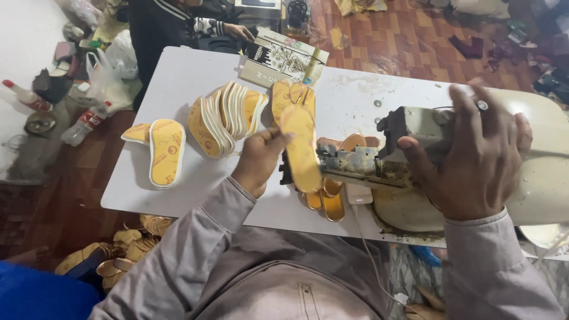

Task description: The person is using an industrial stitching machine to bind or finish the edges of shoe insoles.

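My left hand [259, 159] pinches a yellow shoe insole [301, 148] by its edge and holds it against the arm of a worn, cream sewing machine [536, 178]. The insole hangs upright at the machine's greasy metal head [355, 163]. My right hand [474, 157] rests spread over the top of the machine body, with a ring on one finger. Under the machine's arm lie a few golden insoles [329, 204]. A fanned row of white-edged yellow insoles [228, 115] leans together on the white table [178, 83] to the left of my left hand.
Two insoles [160, 148] lie flat at the table's left. A printed cardboard box [281, 59] sits at the far edge, with another person in dark clothes [160, 24] behind it. More golden insoles [133, 246] are heaped on the floor below; bottles and bags stand at the left.
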